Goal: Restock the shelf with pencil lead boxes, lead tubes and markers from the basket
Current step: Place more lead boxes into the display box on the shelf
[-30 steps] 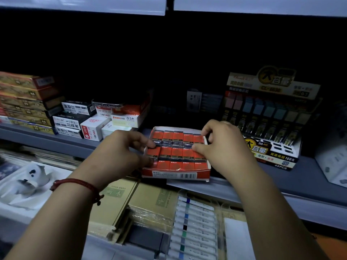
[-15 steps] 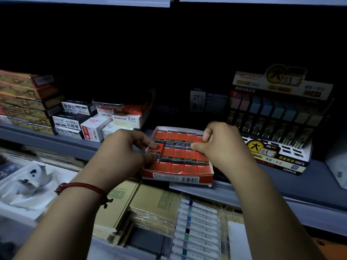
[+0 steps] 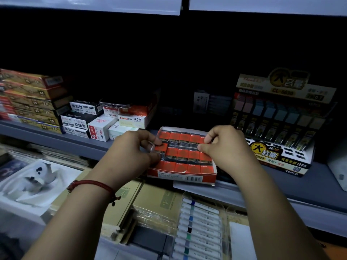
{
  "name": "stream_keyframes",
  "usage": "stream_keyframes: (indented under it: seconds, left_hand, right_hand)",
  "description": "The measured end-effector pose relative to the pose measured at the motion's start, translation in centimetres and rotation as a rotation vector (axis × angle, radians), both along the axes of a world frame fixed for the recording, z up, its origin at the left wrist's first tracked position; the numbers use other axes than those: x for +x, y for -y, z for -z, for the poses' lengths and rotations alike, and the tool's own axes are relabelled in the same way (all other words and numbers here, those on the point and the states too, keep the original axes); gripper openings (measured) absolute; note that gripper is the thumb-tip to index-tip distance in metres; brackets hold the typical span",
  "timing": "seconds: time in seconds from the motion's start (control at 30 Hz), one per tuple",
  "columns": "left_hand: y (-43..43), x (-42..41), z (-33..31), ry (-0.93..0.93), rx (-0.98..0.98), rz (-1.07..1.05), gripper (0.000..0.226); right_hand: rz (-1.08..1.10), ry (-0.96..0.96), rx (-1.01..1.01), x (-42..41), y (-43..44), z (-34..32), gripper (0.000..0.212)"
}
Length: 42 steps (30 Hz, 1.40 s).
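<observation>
Item: open orange display carton (image 3: 182, 177) of pencil lead boxes (image 3: 183, 152), three rows deep, set on the grey shelf (image 3: 56, 140) hard against its front lip, with its front wall about level with the edge. Left hand (image 3: 131, 149): thumb and forefinger pinch the leftmost lead box (image 3: 161, 148) of the middle row, which sits tilted and raised above its neighbours. Right hand (image 3: 225, 149): fingers curled, thumb tip and forefinger at the carton's right-hand edge over the end boxes; whether it grips a box or the carton wall cannot be told. Red cord bracelet (image 3: 90, 184) on the left wrist. Left of carton: stack of small white and black boxes (image 3: 97, 128), near the left knuckles, with a phone (image 3: 114, 105) lying on top. Far left: yellow boxes (image 3: 32, 98) piled close to the shelf's front edge. Right of carton: tiered lead tube display (image 3: 277, 132), just beside the back of the right hand; beyond it, bare grey shelf surface runs right. Behind carton: dark open depth, with tall headroom up to the pale upper shelf (image 3: 90, 6). Below the lip, under both forearms: tan wrapped packs (image 3: 155, 201) and a case of colour-banded white tubes (image 3: 199, 228).
</observation>
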State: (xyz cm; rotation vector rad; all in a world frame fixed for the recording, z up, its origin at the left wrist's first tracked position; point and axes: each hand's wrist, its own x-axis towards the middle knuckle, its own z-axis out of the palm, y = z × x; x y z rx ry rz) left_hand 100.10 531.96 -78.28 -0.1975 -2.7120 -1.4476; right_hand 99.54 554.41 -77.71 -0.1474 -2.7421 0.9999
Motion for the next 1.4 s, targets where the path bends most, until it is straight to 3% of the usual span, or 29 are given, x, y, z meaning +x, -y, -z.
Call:
stream_keyframes:
  seconds: [0.13, 0.27, 0.33, 0.43, 0.57, 0.83, 1.03, 1.23, 1.3, 1.4]
  left_hand:
    - [0.2, 0.6, -0.2, 0.023, 0.053, 0.032, 0.027]
    - [1.8, 1.9, -0.8, 0.149, 0.063, 0.248, 0.073]
    - [2.1, 2.7, -0.7, 0.135, 0.026, 0.281, 0.084]
    - [1.6, 2.9, 0.1, 0.031, -0.020, 0.166, 0.075]
    - [0.6, 2.5, 1.5, -0.060, 0.078, 0.046, 0.058]
    - [-1.3, 0.8, 2.8, -0.161, -0.021, -0.049, 0.062]
    - [-1.6, 0.4, 3.3, -0.192, -0.033, -0.052, 0.062]
    - [-1.3, 0.8, 3.1, -0.204, -0.086, -0.029, 0.062]
    - [-1.2, 1.3, 2.8, -0.202, -0.095, -0.030, 0.060]
    - [-0.8, 2.6, 2.3, -0.200, -0.104, -0.015, 0.061]
  right_hand:
    - [-0.037, 0.041, -0.001, 0.9, -0.3, -0.7, 0.011]
    - [-0.082, 0.093, -0.043, 2.5, -0.5, -1.1, 0.023]
    - [-0.068, 0.067, -0.119, 3.2, -0.4, -1.1, 0.027]
    - [0.011, 0.020, -0.296, 3.9, -0.4, -0.7, 0.026]
    - [0.077, -0.020, -0.422, 4.0, -0.5, 0.2, 0.022]
    - [-0.078, 0.008, -0.263, 3.6, -0.4, 1.1, 0.049]
    - [0.030, 0.018, -0.441, 3.5, -1.7, 0.8, 0.017]
    - [0.199, -0.023, -0.332, 3.6, -4.4, 0.9, 0.017]
    - [0.158, -0.034, -0.209, 4.0, -4.1, 0.9, 0.010]
    - [0.024, -0.081, -0.032, 4.8, -2.6, 0.7, 0.022]
